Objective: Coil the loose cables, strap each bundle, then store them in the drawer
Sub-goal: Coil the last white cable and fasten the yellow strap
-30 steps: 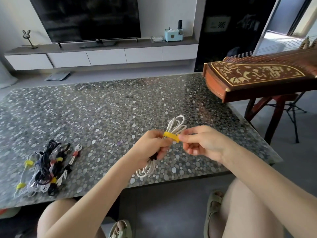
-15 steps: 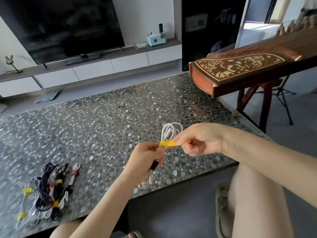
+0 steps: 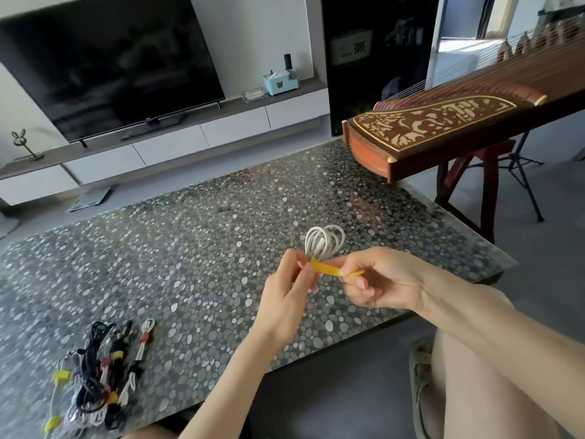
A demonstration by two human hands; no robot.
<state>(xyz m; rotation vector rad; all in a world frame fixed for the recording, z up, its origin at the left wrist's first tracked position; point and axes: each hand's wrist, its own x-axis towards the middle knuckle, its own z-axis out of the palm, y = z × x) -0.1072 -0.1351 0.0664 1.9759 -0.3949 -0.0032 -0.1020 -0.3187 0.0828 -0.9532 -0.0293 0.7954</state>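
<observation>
Evidently the strapping step is in hand: above the bench [image 3: 221,248], the coiled white cable [image 3: 324,242] is pinched in the left hand [image 3: 286,299], while the yellow strap [image 3: 329,269] is pulled taut by the right hand [image 3: 383,280]. Wrapping and fastening are judged next.

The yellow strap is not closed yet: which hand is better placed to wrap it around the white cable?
The right hand: it pinches the free end of the yellow strap, while the left hand grips the coiled white cable.

Above the desk [image 3: 196,248], the left hand [image 3: 286,296] grips a coiled white cable [image 3: 324,243] while the right hand [image 3: 384,282] pinches its yellow strap [image 3: 329,269]; strapped bundles [image 3: 98,378] lie left of them.
</observation>
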